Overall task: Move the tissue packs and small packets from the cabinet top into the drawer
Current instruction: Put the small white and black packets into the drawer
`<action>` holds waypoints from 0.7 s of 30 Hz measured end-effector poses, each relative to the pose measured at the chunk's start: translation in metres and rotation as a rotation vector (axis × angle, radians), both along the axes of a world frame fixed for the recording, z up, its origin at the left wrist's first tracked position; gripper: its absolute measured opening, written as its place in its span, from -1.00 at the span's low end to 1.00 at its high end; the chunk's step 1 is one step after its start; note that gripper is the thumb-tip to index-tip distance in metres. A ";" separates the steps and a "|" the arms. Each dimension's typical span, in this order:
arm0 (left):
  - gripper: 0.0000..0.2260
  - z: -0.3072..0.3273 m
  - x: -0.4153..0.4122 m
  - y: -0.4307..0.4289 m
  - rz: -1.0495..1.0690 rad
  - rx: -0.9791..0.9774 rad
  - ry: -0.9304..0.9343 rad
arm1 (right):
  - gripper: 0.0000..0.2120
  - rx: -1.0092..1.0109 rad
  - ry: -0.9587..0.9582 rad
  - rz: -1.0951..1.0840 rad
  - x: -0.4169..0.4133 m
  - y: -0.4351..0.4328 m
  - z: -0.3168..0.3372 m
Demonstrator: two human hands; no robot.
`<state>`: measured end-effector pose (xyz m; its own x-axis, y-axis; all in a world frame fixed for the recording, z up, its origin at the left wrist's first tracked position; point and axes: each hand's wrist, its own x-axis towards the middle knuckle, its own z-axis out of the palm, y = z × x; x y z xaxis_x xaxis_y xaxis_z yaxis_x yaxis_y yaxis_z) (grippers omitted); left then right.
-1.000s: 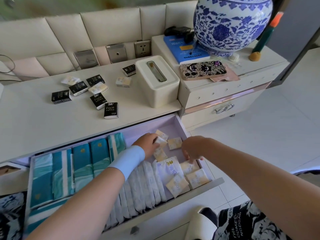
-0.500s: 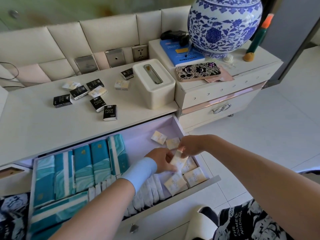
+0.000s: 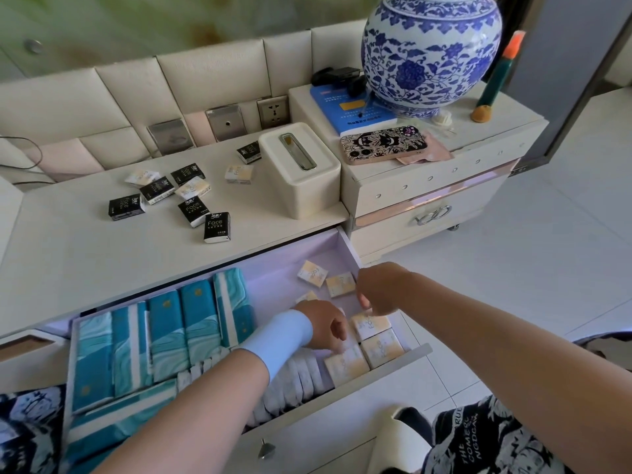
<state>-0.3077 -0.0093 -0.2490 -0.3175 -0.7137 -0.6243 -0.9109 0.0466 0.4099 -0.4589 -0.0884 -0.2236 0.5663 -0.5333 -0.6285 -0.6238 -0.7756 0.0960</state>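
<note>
Several black tissue packs [image 3: 218,227] and cream packets [image 3: 192,188] lie scattered on the white cabinet top [image 3: 68,254]. Below it the drawer [image 3: 342,400] stands pulled out. It holds teal tissue packs [image 3: 164,333] on the left, a row of white packets [image 3: 297,374] at the front and cream packets [image 3: 340,284] on the right. My left hand [image 3: 325,328], with a light blue wristband, reaches into the drawer's right front and grips a cream packet [image 3: 347,362]. My right hand [image 3: 376,289] hovers just above another cream packet [image 3: 371,325], fingers loosely apart, nothing in it.
A cream tissue box [image 3: 301,169] stands at the right end of the cabinet top. The adjoining nightstand [image 3: 427,203] carries a blue-and-white vase [image 3: 431,53], a blue book [image 3: 345,111] and a patterned phone [image 3: 383,145]. Wall sockets [image 3: 273,111] sit behind. White floor tiles lie to the right.
The right hand has let go of the cream packet it held upright; it now lies flat in the drawer. The left hand slid from the drawer's back toward its right front.
</note>
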 end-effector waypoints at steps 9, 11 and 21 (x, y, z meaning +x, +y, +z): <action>-0.67 -0.024 0.045 -0.024 0.330 -0.200 -0.121 | -0.66 -0.040 -0.031 -0.111 0.023 -0.009 -0.032; -0.56 -0.030 0.052 -0.028 0.275 -0.154 -0.173 | -0.64 -0.075 -0.112 -0.174 0.031 -0.015 -0.040; -0.36 -0.052 0.050 -0.049 0.021 -0.024 -0.281 | -0.66 -0.313 0.026 0.099 0.052 -0.021 -0.073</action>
